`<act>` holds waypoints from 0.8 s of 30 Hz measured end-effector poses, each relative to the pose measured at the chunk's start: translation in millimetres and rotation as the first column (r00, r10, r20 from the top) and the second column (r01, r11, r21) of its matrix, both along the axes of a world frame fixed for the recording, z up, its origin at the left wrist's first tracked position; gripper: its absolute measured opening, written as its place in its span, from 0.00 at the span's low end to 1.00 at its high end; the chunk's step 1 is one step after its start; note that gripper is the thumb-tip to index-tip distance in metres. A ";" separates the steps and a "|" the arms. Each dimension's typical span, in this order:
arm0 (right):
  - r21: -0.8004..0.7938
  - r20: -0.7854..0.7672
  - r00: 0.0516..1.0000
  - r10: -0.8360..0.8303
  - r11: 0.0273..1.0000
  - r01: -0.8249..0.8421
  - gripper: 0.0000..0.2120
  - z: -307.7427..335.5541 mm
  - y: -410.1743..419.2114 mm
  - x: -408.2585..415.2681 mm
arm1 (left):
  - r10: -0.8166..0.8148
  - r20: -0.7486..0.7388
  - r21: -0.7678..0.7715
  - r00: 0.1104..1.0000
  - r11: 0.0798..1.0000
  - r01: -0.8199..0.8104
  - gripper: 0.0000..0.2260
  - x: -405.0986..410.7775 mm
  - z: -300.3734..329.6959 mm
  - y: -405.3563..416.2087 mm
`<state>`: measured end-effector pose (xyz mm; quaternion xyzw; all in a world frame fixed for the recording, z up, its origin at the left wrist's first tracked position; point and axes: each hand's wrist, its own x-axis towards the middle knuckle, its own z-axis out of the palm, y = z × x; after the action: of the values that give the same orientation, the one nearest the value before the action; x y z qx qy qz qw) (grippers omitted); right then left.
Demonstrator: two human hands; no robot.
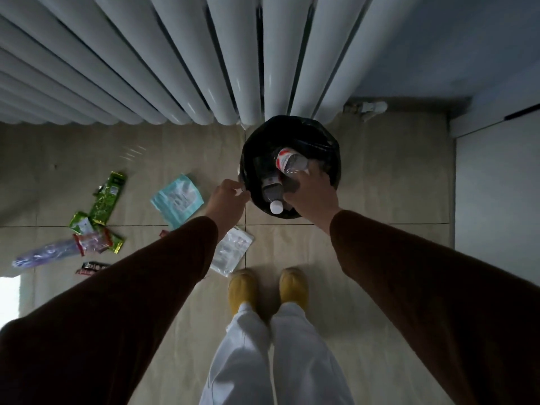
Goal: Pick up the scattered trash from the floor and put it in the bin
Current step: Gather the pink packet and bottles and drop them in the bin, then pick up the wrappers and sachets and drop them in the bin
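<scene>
Left hand (226, 197): bin (330, 135) liner pinched, probably.
Right hand (311, 194): bottle (289, 162) gripped.
Risk: bin gets tipped if rim's clipped.

The left sleeve (122, 290) covers part of a clear packet (230, 252) and a dark red wrapper (90, 268). The right hand (312, 197) hides the near end of a clear bottle (290, 162) over the bin (327, 147). Wrapper print is too small to read.
</scene>
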<state>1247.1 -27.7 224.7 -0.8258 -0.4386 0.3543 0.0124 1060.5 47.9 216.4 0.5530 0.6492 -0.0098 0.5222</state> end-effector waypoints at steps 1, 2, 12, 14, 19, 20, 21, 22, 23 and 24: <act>0.014 0.020 1.000 0.012 1.000 -0.012 0.23 4.9 -9.8 -3.2 | -0.001 0.002 0.002 1.000 1.000 0.001 0.18 -2.1 3.6 -2.6; 0.035 0.048 0.999 0.023 0.999 -0.024 0.20 9.8 -19.1 -6.5 | -0.007 -0.002 0.005 1.000 1.000 0.007 0.18 -4.6 7.7 -5.2; 0.126 -0.031 0.998 -0.060 0.990 0.063 0.15 54.3 -62.0 -88.6 | -0.387 -0.210 0.244 0.898 0.869 0.431 0.17 -101.9 49.2 -35.1; 0.150 -0.056 0.998 -0.041 0.988 0.049 0.15 63.2 -67.0 -126.3 | -0.423 -0.252 0.258 0.871 0.838 0.481 0.18 -139.7 56.7 -43.9; 0.166 -0.039 0.997 0.059 0.985 -0.052 0.14 79.2 -88.5 -237.1 | -0.487 -0.326 0.269 0.810 0.774 0.573 0.18 -252.1 78.1 -66.7; 0.166 -0.030 0.997 0.078 0.984 -0.072 0.14 82.0 -94.5 -260.9 | -0.501 -0.338 0.273 0.797 0.758 0.592 0.17 -276.5 83.2 -71.6; 0.163 -0.026 0.995 0.096 0.982 -0.090 0.15 84.5 -100.3 -284.9 | -0.507 -0.347 0.275 0.789 0.749 0.602 0.17 -301.5 89.1 -77.1; 0.159 -0.022 0.993 0.114 0.981 -0.109 0.15 86.8 -105.5 -308.7 | -0.509 -0.354 0.273 0.785 0.746 0.607 0.17 -327.0 94.7 -82.7; 0.151 -0.017 0.992 0.129 0.981 -0.125 0.16 89.1 -110.8 -331.8 | -0.515 -0.362 0.267 0.777 0.741 0.616 0.16 -351.5 99.5 -88.7; 0.142 -0.014 0.990 0.141 0.980 -0.138 0.16 91.2 -115.8 -353.9 | -0.526 -0.374 0.254 0.763 0.733 0.630 0.16 -374.8 103.2 -94.4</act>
<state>893.2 -143.5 315.9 -0.7858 -0.5192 0.3322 0.0509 685.8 -46.6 319.6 0.8086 0.4987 -0.1299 0.2839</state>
